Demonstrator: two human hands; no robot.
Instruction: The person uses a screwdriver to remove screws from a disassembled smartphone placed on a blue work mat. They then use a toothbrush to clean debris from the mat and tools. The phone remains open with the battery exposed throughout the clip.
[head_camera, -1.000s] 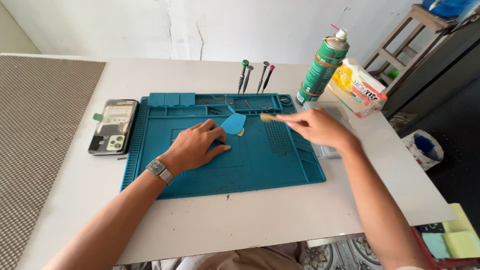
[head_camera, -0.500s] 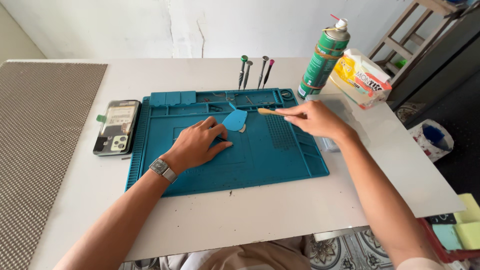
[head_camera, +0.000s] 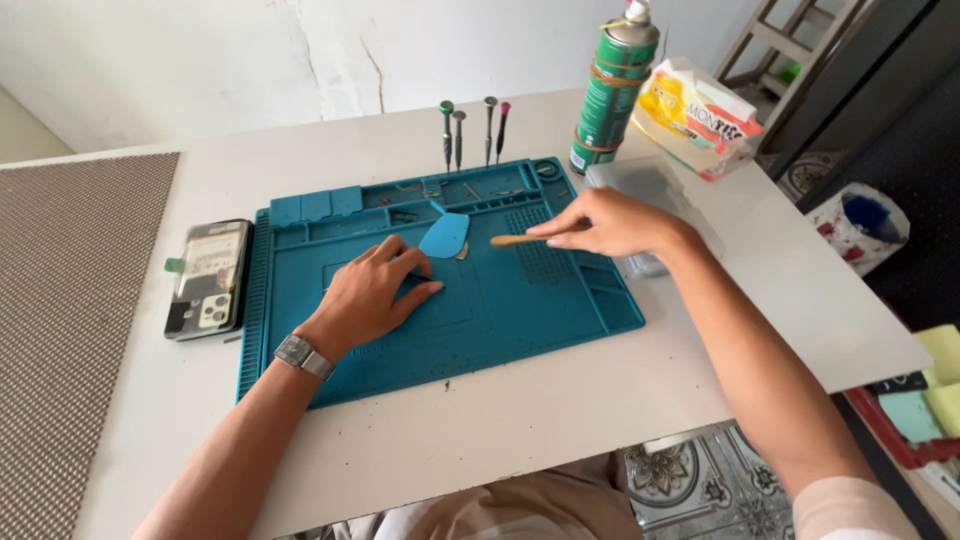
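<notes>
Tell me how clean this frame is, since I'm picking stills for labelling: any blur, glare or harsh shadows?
Head view: sharp overall, the left hand and right hand show no motion blur; soft, even daylight with faint shadows on the blue mat; no strong glare; table edges bow slightly from the wide lens.

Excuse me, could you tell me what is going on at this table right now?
A person sits at a white table with both hands over a blue work mat. The left hand rests flat on the mat beside a small blue pick. The right hand holds a thin wooden stick pointing toward that pick. A phone lies left of the mat; four screwdrivers stand behind it, near a green spray can.
</notes>
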